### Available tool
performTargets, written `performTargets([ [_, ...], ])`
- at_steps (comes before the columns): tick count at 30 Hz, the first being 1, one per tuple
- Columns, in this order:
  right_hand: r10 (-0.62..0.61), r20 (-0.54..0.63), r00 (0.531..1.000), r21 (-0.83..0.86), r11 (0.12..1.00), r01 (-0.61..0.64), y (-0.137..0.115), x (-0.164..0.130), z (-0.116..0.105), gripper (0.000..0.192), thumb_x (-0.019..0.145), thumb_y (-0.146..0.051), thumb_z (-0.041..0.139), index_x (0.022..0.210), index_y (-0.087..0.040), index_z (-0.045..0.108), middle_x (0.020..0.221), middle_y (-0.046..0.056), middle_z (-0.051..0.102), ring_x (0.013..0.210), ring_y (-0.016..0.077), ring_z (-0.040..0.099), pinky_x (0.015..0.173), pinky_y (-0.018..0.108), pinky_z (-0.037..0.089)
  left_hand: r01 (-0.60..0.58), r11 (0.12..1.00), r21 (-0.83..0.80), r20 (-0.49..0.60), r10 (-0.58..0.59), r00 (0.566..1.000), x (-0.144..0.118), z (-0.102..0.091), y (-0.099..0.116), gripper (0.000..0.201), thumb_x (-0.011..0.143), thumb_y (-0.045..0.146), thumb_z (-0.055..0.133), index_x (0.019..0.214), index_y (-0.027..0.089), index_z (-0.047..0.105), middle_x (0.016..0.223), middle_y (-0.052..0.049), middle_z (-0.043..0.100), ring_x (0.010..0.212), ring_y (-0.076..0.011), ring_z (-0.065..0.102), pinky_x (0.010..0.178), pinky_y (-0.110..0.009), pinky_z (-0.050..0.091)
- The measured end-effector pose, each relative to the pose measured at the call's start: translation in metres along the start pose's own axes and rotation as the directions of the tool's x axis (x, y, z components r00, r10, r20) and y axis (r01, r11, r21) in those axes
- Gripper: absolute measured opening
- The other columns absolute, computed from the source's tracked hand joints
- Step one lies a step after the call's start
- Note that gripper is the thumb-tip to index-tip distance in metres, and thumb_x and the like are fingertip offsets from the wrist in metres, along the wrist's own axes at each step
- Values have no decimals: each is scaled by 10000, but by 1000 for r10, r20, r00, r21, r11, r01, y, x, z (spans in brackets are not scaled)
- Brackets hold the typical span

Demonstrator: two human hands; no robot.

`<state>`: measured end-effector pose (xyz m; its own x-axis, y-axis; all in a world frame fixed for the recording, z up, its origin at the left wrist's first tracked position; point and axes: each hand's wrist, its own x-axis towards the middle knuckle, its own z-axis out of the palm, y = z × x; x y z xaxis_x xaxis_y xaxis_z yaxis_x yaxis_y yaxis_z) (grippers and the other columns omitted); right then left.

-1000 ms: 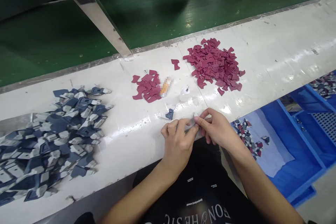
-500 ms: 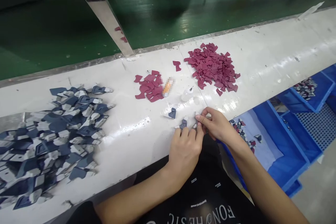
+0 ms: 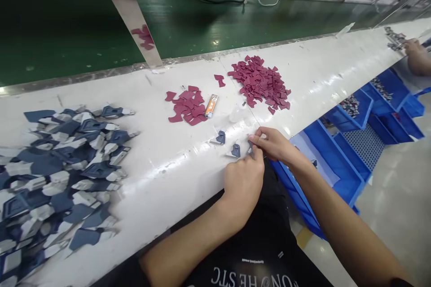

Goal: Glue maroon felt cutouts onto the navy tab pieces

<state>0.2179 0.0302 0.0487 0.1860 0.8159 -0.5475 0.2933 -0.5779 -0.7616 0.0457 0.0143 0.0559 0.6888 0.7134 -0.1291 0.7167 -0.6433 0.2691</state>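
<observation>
Just above the white table's near edge, my two hands meet at a small blue-grey part [image 3: 250, 145], mostly hidden by fingers. My right hand [image 3: 274, 143] pinches it between thumb and index finger. My left hand [image 3: 244, 177] is closed, with its fingers curled and fingertips against the same part from the near side. Two blue-and-white plastic pieces lie left of the fingers: a nearer piece [image 3: 236, 150] and a farther piece [image 3: 220, 137]. Behind them stand a small clear bottle [image 3: 237, 114] and an orange-and-white labelled stick [image 3: 211, 106].
A big heap of blue-and-white pieces [image 3: 74, 166] covers the table's left. Maroon pieces lie in a small pile [image 3: 188, 106] and a larger pile [image 3: 261, 81]. Blue bins [image 3: 346, 166] stand below the edge at right. Another person's hand [image 3: 415, 54] works at far right.
The camera has turned rightward, bringing more bins and another person's hand into view. My left fingers have come away from the nearer blue-and-white piece; both hands stay together at the small part.
</observation>
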Motion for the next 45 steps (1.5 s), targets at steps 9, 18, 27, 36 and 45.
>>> performTargets([
  [9, -20, 18, 1000, 27, 999, 20, 0, -15, 1, 580, 822, -730, 827, 937, -248, 527, 525, -56, 686, 326, 124, 548, 284, 178, 294, -9, 998, -61, -2, 9, 1000, -5, 11, -6, 629, 1008, 42, 580, 1629, 94, 498, 729, -72, 792, 659, -243, 810, 528, -265, 504],
  [18, -4, -27, 1000, 61, 998, 6, 4, -14, 7, 550, 887, -744, 762, 949, -247, 536, 553, -47, 711, 353, 124, 589, 313, 170, 316, -81, 996, -32, -242, 71, 968, -10, 40, -14, 594, 987, 41, 598, 1579, 81, 571, 718, -20, 782, 613, -194, 776, 513, -284, 523],
  [27, 177, 91, 980, -39, 984, -174, -23, -10, -5, 369, 1014, -579, 661, 897, -249, 545, 560, -30, 719, 350, 126, 586, 310, 172, 319, -110, 987, -115, -433, 50, 900, -12, 43, -17, 523, 914, 35, 628, 1429, 98, 696, 676, -1, 745, 550, -155, 698, 520, -274, 502],
  [36, 241, 1, 971, -237, 943, -234, -30, -6, -1, 372, 933, -385, 655, 635, -242, 484, 427, -76, 478, 347, 66, 379, 374, 204, 268, -84, 969, -233, -418, -22, 908, -10, 35, -14, 449, 921, 105, 605, 1347, 87, 744, 603, 10, 622, 490, -167, 613, 456, -291, 477],
  [45, 329, 105, 939, -319, 905, -281, -37, 9, -10, 430, 874, -422, 673, 510, -243, 530, 381, -53, 388, 369, 83, 295, 364, 242, 195, -33, 952, -306, -368, -87, 926, -14, 37, -7, 453, 977, 172, 638, 1421, 114, 702, 608, 13, 595, 493, -172, 543, 450, -326, 421],
])
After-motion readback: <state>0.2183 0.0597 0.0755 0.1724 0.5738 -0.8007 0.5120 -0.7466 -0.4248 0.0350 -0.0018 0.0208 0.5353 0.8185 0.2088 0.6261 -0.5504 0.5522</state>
